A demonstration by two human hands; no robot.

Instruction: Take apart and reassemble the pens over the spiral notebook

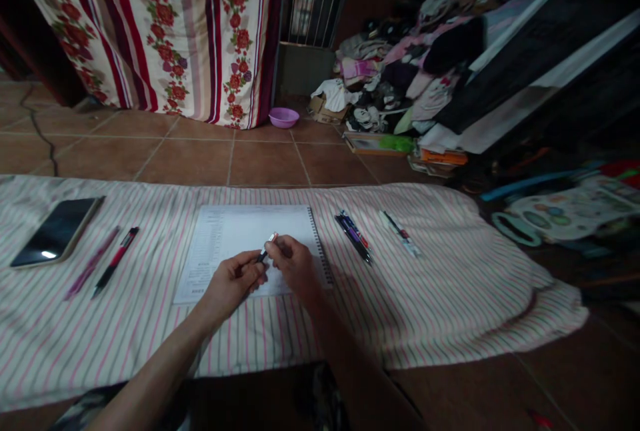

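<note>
Over the spiral notebook (265, 221), both hands come together on a short pen (263, 255), dark toward my left hand with a pale, shiny end toward my right. My left hand (237, 279) is closed, its fingertips pinching the dark part. My right hand (295, 263) pinches the pale end between thumb and fingers. Much of the pen is hidden by the fingers, so whether it is in one piece I cannot tell. Right of the notebook lie a few pens (354, 239) side by side. Farther right is a slim white-and-dark pen (401, 234).
A striped cloth (450, 284) covers the low surface. On its left lie a phone (56, 232), a purple pen (93, 263) and a red-and-black pen (116, 262). Beyond are a floral curtain (195, 37), a pink basin (284, 117) and piled clothes (395, 71) on the tiled floor.
</note>
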